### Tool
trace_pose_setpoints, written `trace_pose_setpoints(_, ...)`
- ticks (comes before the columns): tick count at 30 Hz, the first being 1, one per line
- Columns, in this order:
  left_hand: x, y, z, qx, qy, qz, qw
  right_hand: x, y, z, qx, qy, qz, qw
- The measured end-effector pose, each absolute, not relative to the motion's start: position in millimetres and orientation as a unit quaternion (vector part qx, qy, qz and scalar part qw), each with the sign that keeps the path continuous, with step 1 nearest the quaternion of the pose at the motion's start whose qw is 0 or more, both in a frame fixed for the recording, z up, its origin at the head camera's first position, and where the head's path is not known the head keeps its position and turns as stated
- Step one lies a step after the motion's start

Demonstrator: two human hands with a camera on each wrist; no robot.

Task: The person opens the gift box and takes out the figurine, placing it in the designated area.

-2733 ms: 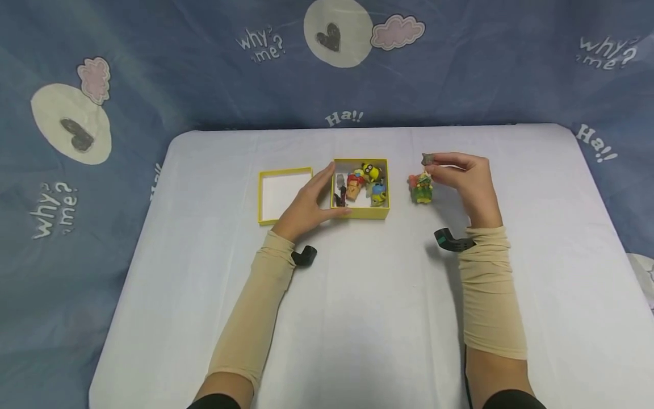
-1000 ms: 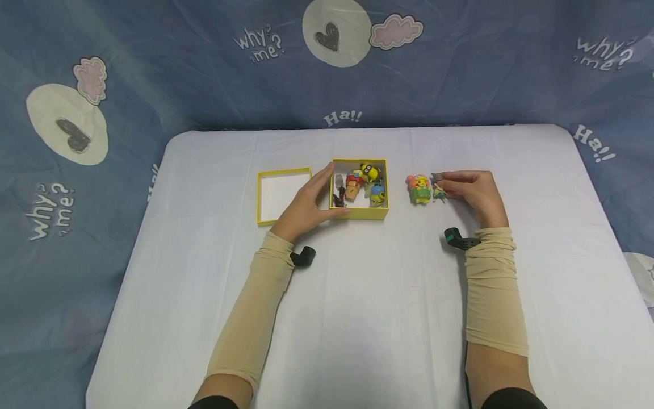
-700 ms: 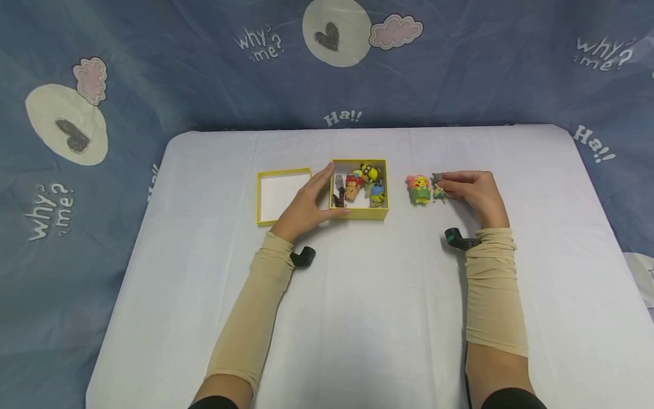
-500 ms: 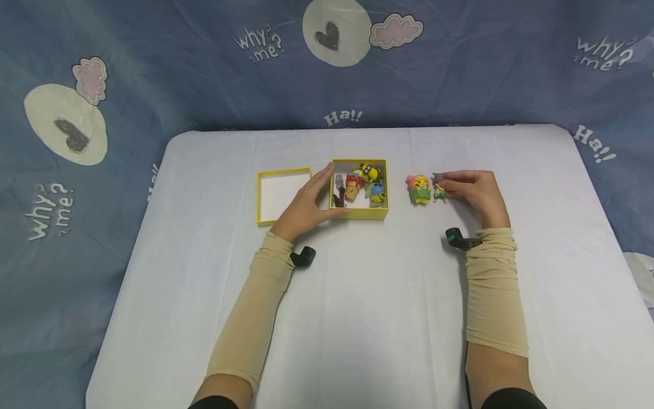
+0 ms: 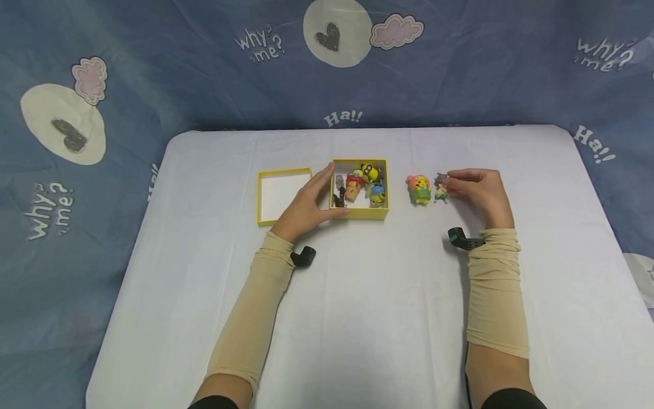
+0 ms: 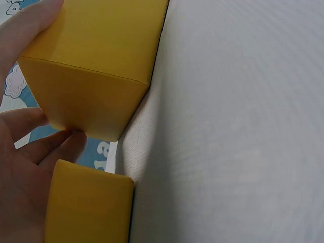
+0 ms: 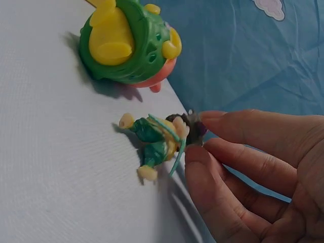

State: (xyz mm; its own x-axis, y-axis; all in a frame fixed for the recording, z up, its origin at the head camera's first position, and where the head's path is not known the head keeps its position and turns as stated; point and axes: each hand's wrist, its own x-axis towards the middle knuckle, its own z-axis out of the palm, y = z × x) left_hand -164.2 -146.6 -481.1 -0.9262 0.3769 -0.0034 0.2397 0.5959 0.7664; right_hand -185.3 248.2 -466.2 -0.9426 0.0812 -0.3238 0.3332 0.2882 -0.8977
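Note:
My left hand grips the yellow box by its left side, thumb along the front and fingers behind. In the left wrist view, fingertips touch the box wall. Several small toy figures lie inside. My right hand is at the head of a small dark-haired figurine in green trousers, which stands on the table. Thumb and index finger are parted beside the head, seemingly loosened from it. Left of it stands a green and yellow toy figure with pink-orange parts.
A yellow-rimmed box lid, white inside, lies to the left of the box, partly behind the left hand. White cloth covers the table, and a blue printed curtain hangs behind it.
The right hand carried the small figurine down to the table, right of the green figure. Just now its fingers have drawn slightly right, showing more of the figurine's head. The left hand kept still.

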Motion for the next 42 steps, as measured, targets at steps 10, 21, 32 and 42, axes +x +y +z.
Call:
trace_pose_setpoints(10,-167,-147,-481,0.175,0.891,0.41,0.082,-184,244,-455,0.118,0.81,-0.57,0.067)
trace_pose_setpoints(21,-168,-145,-478,0.162,0.892,0.412,0.089,-190,225,-438,0.072,0.813,-0.577,0.034)
trace_pose_setpoints(32,-168,-143,-477,0.161,0.892,0.413,0.09,-194,194,-427,0.017,0.824,-0.564,0.05)
trace_pose_setpoints(42,-168,-143,-476,0.158,0.892,0.413,0.091,-193,161,-425,-0.043,0.839,-0.537,0.072)
